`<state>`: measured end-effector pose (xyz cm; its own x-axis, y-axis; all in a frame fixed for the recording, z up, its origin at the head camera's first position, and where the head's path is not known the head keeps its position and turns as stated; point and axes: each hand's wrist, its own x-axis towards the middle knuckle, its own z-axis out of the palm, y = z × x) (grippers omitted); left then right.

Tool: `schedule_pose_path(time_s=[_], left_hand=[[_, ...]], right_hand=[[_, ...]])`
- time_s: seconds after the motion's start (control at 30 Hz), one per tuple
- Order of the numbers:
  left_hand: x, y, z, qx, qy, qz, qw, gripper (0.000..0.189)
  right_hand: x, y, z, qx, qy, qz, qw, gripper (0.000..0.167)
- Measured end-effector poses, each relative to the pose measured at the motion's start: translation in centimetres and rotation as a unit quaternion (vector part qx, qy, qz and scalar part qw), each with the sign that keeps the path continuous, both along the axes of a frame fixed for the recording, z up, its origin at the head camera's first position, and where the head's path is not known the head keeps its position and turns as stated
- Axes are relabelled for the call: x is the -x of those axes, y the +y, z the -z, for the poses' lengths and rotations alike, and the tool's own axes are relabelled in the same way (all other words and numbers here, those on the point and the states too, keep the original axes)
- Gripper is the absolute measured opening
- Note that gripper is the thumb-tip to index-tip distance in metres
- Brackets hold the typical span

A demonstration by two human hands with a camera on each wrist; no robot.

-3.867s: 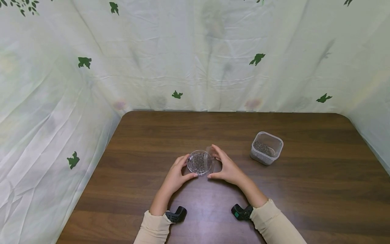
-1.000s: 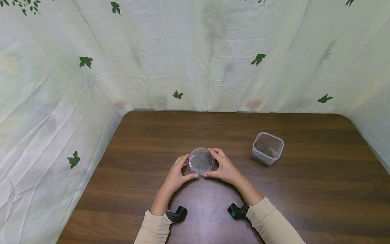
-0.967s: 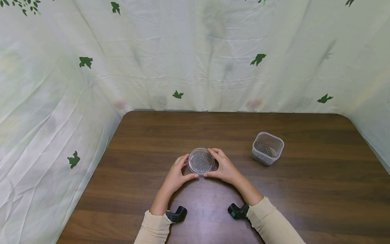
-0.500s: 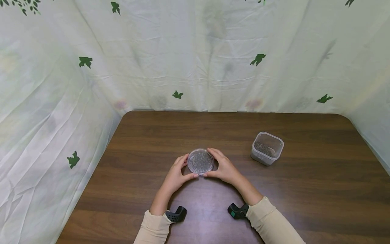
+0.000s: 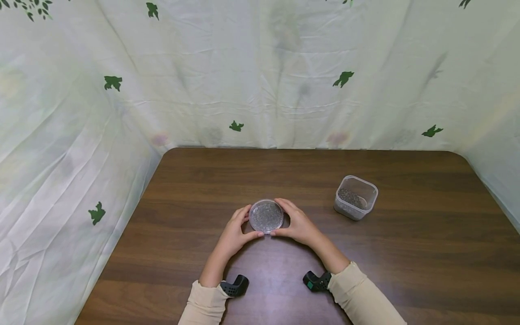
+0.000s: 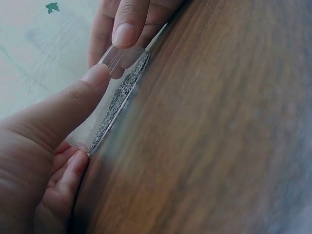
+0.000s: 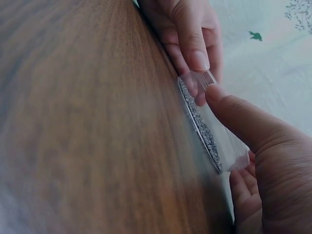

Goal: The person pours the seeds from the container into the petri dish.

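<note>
In the head view a clear round petri dish (image 5: 266,216) stands on the table, holding a layer of dark grey granules. Its clear lid (image 7: 208,78) covers the top, and the lid's edge shows between the thumbs in both wrist views. My left hand (image 5: 237,230) grips the left side, thumb at the near edge and fingers curved round the far side. From the right, my right hand (image 5: 298,225) holds the rim the same way, its thumb close to the left one. Whether each hand grips lid, base or both is hard to tell.
A clear, squarish plastic container (image 5: 345,209) with more grey granules stands on the right of the brown wooden table (image 5: 426,225). A pale curtain (image 5: 195,81) with green leaf shapes hangs behind the table and at its sides.
Earlier the lid stood tilted in my right hand at the dish's right side. It has come left and down over the dish. In the last second it shifts only slightly; my left hand stays put.
</note>
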<state>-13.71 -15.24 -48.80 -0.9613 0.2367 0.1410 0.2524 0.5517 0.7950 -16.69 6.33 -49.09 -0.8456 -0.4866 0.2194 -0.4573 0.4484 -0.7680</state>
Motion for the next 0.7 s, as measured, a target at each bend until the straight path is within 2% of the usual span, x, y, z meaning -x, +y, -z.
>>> schedule_pose_path(time_s=[0.33,0.57,0.7], left_hand=[[0.0,0.0,-0.1,0.002,0.010,0.006,0.9999,0.083],[0.0,-0.2,0.3,-0.018,0.016,0.006,0.9997,0.084],[0.0,-0.3,0.4,-0.039,0.033,-0.012,0.9986,0.086]], right_hand=[[-0.1,0.0,-0.2,-0.003,-0.006,-0.005,1.0000,0.088],[-0.5,0.4,-0.7,0.020,-0.007,0.004,0.9998,0.069],[-0.9,1.0,-1.5,0.033,0.005,0.016,0.9993,0.061]])
